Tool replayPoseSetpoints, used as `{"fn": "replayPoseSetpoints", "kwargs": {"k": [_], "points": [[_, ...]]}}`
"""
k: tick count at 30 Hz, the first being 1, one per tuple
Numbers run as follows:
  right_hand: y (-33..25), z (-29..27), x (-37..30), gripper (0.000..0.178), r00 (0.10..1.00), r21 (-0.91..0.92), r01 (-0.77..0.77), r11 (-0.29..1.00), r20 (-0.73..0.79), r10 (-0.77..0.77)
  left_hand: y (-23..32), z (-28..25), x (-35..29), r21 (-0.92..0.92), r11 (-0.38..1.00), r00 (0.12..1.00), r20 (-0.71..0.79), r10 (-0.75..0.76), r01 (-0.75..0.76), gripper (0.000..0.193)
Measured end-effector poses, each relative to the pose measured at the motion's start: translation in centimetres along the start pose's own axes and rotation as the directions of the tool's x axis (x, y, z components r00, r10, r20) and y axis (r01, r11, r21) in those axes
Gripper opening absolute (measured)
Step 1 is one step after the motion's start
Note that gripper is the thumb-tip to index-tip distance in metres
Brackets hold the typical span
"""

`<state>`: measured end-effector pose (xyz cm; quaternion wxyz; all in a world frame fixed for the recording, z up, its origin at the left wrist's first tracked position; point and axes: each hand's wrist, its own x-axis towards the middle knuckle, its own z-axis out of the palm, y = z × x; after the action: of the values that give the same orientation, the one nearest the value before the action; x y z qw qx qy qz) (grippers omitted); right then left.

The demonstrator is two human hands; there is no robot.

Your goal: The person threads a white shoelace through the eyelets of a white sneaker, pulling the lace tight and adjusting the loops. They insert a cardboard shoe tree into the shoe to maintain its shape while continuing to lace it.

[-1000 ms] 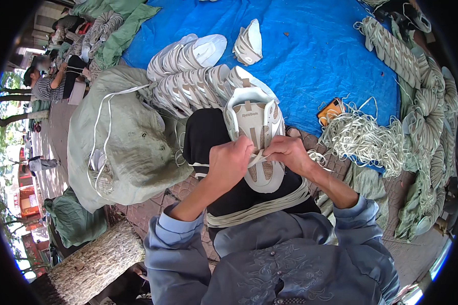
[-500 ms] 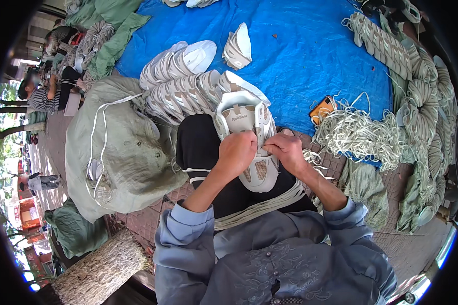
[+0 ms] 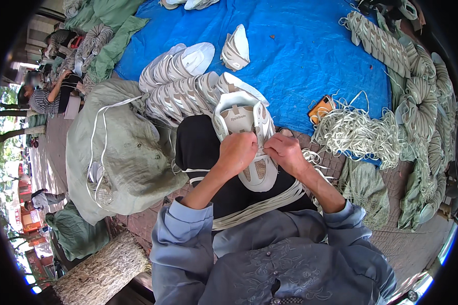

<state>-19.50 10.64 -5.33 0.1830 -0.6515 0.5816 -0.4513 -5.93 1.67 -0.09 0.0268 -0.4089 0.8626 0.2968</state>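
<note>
A beige and white shoe upper [image 3: 261, 181] rests across my lap, its toe pointing toward me and its tongue and collar away. My left hand [image 3: 237, 153] is closed in a fist over the left side of its lacing area. At the opposite eyelet row, the fingers of my right hand [image 3: 286, 153] are pinched together. The two sets of fingertips nearly meet over the middle of the upper. Whatever thin thing they grip is too small and hidden to make out. A bundle of pale shoelaces [image 3: 259, 207] lies over my thighs, just below the toe.
Stacked shoe uppers [image 3: 180, 96] lie beyond my lap on a blue tarp [image 3: 310, 56], beside a single folded upper [image 3: 235, 48]. Right of me sit a heap of loose laces [image 3: 359, 132], an orange-cased phone [image 3: 320, 109] and tied upper bundles [image 3: 417, 107]. A pale sack [image 3: 122, 152] stands left.
My hands stay at the same spot on the upper, with only slight finger movement. At the far left, a seated person has raised an arm and another person has shifted.
</note>
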Motion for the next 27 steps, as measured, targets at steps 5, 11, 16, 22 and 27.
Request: {"fn": "replayPoseSetpoints", "kwargs": {"k": [5, 11, 16, 22, 27], "points": [[-0.1, -0.3, 0.1, 0.008, 1.000, 0.007, 0.003, 1.000, -0.021, -0.003, 0.0, 0.1, -0.2, -0.020, 1.000, 1.000, -0.008, -0.010, 0.010, 0.014], [-1.2, -0.1, 0.6, 0.009, 0.995, -0.284, 0.101, 0.954, 0.055, -0.089, 0.1, 0.4, -0.2, -0.038, 0.999, 0.997, -0.072, 0.001, -0.003, 0.012], [-2.3, 0.2, 0.7, 0.008, 0.997, -0.367, 0.078, 0.927, 0.029, -0.073, 0.2, 0.9, -0.8, -0.095, 0.994, 0.987, -0.158, 0.030, -0.046, 0.009], [-1.6, 0.1, 1.4, 0.005, 0.991, -0.177, -0.127, 0.976, 0.026, 0.134, 0.3, 1.3, -0.9, -0.131, 0.984, 0.970, -0.225, 0.089, -0.120, 0.007], [-1.5, 0.9, 0.4, 0.015, 0.879, 0.290, -0.467, 0.835, 0.052, 0.473, -0.2, 1.2, -0.7, -0.108, 0.987, 0.981, -0.163, 0.104, -0.122, 0.009]]}}
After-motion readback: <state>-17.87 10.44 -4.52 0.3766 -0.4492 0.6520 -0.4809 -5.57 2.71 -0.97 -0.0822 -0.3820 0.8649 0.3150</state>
